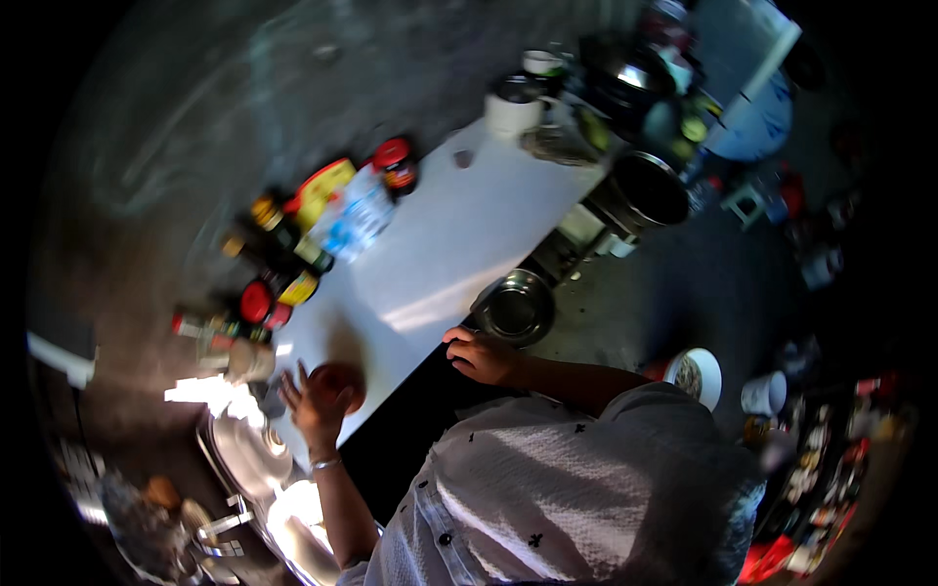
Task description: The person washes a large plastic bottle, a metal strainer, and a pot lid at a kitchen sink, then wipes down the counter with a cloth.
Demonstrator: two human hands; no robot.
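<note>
My left hand [316, 410], with a bracelet at the wrist, is over the lower left of the white worktop [440, 227]. Its fingers are spread, and the thumb overlaps a blurred round reddish object [344, 382]; whether they touch is unclear. At the worktop's front edge, my right hand [484, 359] has loosely curled fingers, close to a round stainless steel pot [516, 308]. What lies under those fingers is hidden. Sauce bottles [278, 223], a red-lidded jar [396, 165] and a blue-and-white plastic package [355, 220] stand along the wall side.
A metal sink [245, 454] with a faucet [223, 524] adjoins the lower left. A white lidded jug [513, 110] stands at the worktop's far end. A deep dark pot [648, 189] is beyond the steel pot. At right are a white-rimmed bucket [700, 377] and a small green stool [745, 205].
</note>
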